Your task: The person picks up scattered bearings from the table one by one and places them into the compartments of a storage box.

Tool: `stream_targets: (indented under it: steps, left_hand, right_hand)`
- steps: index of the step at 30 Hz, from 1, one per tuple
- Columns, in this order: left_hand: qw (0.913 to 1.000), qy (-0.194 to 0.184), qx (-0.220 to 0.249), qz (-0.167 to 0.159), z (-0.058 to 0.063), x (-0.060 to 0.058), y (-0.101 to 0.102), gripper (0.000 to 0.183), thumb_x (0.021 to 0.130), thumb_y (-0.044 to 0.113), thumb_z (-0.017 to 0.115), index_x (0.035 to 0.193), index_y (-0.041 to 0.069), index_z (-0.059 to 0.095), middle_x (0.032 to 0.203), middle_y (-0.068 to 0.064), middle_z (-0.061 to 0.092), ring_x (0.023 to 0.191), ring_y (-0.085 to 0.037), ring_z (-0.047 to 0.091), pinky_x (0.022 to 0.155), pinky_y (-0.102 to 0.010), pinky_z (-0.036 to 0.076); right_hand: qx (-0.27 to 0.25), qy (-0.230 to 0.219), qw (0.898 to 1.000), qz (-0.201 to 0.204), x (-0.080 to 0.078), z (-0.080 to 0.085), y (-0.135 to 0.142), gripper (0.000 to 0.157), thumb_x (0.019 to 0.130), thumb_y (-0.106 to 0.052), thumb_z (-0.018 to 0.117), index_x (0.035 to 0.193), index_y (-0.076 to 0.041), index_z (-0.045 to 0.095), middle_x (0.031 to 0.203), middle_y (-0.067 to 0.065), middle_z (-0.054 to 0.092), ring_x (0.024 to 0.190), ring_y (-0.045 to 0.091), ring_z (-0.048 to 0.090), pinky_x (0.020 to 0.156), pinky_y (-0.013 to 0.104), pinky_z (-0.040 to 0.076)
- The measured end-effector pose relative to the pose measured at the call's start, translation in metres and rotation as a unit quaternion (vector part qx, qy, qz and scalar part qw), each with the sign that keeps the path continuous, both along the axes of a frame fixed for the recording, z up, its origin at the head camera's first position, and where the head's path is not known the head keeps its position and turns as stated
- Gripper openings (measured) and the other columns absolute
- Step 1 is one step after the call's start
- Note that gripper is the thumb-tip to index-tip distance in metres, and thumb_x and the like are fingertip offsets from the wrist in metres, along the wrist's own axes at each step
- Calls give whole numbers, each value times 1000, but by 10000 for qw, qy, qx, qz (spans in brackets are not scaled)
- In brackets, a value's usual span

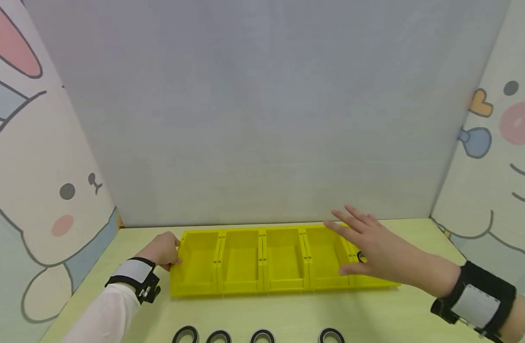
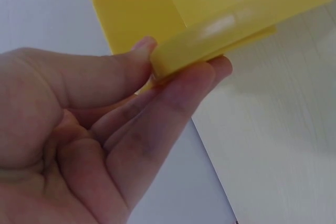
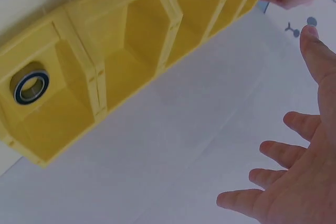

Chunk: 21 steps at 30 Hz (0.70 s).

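Observation:
A row of yellow bins (image 1: 241, 287), joined side by side, stands on the table. My left hand (image 1: 161, 248) pinches the rim at the row's left end; in the left wrist view the thumb and fingers of this hand (image 2: 142, 135) grip a yellow lip (image 2: 210, 38). Over the row's right end, my right hand (image 1: 374, 245) is held with fingers spread, holding nothing. One bearing (image 3: 19, 92), dark-sealed with a metal ring, lies inside the end bin (image 3: 58, 124) in the right wrist view. In the head view that bin is partly hidden behind my right hand.
Several bearings (image 1: 262, 333) lie on the pale table (image 1: 297, 312) in front of the bins, cut off by the lower frame edge. A grey panel (image 1: 262, 119) rises behind the row. Side panels with cartoon animals (image 1: 35, 190) flank the table.

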State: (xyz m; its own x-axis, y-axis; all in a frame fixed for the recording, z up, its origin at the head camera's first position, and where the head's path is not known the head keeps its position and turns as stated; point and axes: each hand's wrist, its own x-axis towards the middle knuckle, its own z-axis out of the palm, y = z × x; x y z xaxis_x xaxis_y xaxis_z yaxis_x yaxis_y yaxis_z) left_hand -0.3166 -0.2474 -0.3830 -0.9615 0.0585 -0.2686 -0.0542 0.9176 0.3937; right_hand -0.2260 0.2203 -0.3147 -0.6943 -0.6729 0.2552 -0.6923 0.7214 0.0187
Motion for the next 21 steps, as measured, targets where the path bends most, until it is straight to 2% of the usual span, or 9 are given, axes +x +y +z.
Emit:
stream_targets:
  steps: [6,10,12,17,21]
  left_hand:
    - [10000,21,-20,-35,0,1,0,51,81,-6,67,124,-21,46,121,-37,53,60,-18,66,55,-29,58]
    - [10000,20,-31,-51,0,1,1,51,81,-5,68,124,-21,46,119,-37,54,60,-18,66,56,-29,58]
    - [10000,11,-66,-48,0,0,1,51,81,-4,68,125,-21,47,118,-36,55,59,-18,66,56,-29,58]
    - [9999,19,-130,-81,1,1,0,51,81,-4,68,124,-21,47,117,-36,56,58,-17,65,55,-29,58]
    - [9999,49,-106,-83,1,1,-1,51,81,-4,68,124,-21,47,117,-36,56,57,-18,65,54,-28,58]
  right_hand:
    - [-248,-490,9983,213,24,-29,-9,94,75,-68,55,152,-27,19,158,10,10,141,42,13,97,73,30]
    - [-416,-714,9955,463,34,-57,-10,96,74,-70,54,152,-27,19,159,9,7,140,45,11,91,76,32]
    - [-422,-978,9930,517,37,-71,-11,95,74,-70,55,152,-29,18,159,8,7,140,45,11,92,75,32]
    - [-370,-1893,9794,593,37,-100,-13,88,79,-68,54,151,-34,18,159,8,11,140,45,12,94,74,32]
    - [-340,-2444,9661,754,35,-121,-16,83,82,-65,54,151,-33,22,157,13,17,137,49,17,91,75,33]
